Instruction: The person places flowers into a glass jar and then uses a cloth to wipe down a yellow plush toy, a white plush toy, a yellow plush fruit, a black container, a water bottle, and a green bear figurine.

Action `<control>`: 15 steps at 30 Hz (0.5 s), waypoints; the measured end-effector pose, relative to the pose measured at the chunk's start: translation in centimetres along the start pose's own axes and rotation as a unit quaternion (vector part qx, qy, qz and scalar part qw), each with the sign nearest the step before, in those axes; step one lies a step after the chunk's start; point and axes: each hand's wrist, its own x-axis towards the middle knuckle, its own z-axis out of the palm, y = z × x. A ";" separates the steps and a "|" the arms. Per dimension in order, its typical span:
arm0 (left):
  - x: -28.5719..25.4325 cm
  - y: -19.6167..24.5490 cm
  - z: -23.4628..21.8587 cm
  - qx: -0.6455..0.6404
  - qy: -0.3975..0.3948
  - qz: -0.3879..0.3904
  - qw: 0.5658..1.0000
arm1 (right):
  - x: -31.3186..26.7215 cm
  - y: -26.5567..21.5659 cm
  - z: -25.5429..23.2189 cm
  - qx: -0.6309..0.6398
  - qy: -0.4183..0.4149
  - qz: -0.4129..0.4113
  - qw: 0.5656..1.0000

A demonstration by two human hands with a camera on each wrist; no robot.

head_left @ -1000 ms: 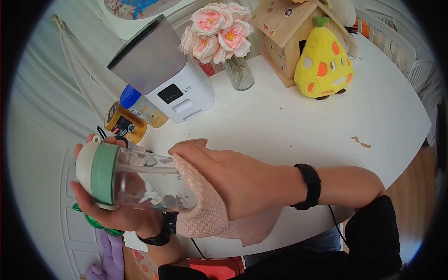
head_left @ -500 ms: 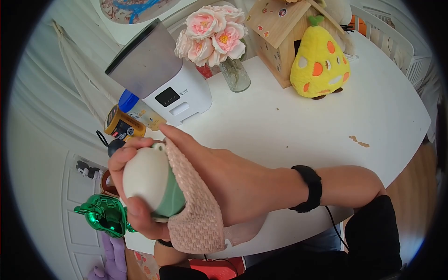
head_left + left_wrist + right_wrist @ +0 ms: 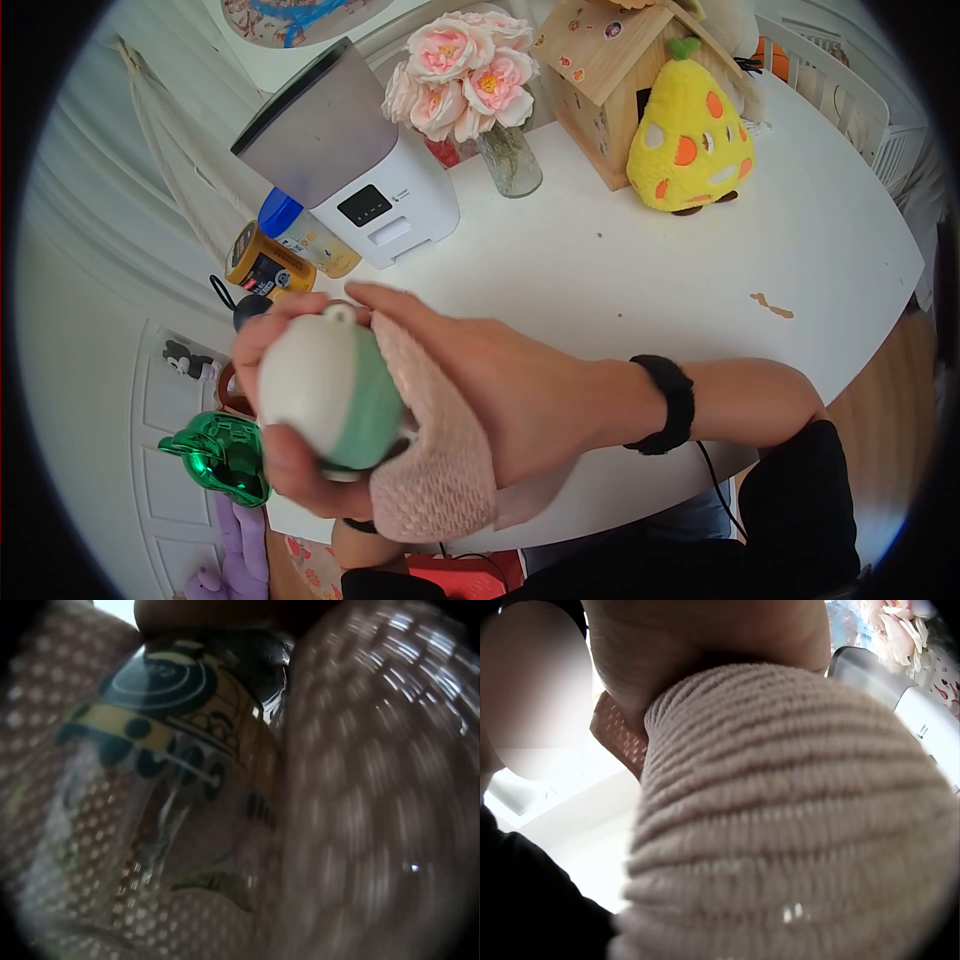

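Observation:
My left hand (image 3: 300, 482) grips a water bottle (image 3: 310, 390) by its white and green lid, fingers curled round it. The lid end faces the head camera. Wrapped over the bottle's body is a pink waffle-weave cloth (image 3: 440, 450), which my right hand (image 3: 535, 400) holds against it. In the left wrist view, the clear bottle wall (image 3: 165, 712) with its printed pattern stands between folds of the cloth (image 3: 382, 795). The right wrist view is mostly filled by the ribbed cloth (image 3: 795, 817), below the palm (image 3: 712, 634). Most of the bottle's body is hidden in the head view.
Along the back of the white table (image 3: 690, 270) stand a pet feeder (image 3: 400, 195), a vase of pink roses (image 3: 512, 165), a wooden house (image 3: 590, 110) and a yellow plush (image 3: 690, 140). A blue-lidded jar (image 3: 320, 245) and an orange tin (image 3: 265, 265) sit left. A shiny green object (image 3: 225, 460) lies beyond my left hand.
My left hand has moved right, turning the bottle's lid toward the head camera. The clear body, in plain sight a second ago, is now mostly covered. The right hand stays nearly in place.

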 end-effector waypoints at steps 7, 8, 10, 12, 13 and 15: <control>-0.3 0.5 -0.8 0.069 -0.057 -0.050 0.995 | -0.1 0.4 0.6 0.049 0.102 -0.068 0.991; -0.3 0.5 -0.9 0.073 -0.059 -0.055 0.994 | 0.0 0.4 0.6 0.050 0.102 -0.069 0.991; -0.2 0.4 -0.7 0.069 -0.046 -0.048 0.995 | -0.1 0.2 0.2 0.057 0.038 0.047 0.997; -0.1 0.4 -0.6 0.062 -0.035 -0.041 0.997 | -0.1 -0.3 0.0 0.050 0.028 0.029 0.998; 0.1 0.6 -0.8 0.019 -0.003 -0.029 0.999 | 0.0 -0.5 0.0 0.043 0.018 0.009 0.999; 0.9 1.2 0.2 -0.016 0.097 0.017 0.995 | -0.1 -0.2 0.6 0.006 0.020 -0.001 1.000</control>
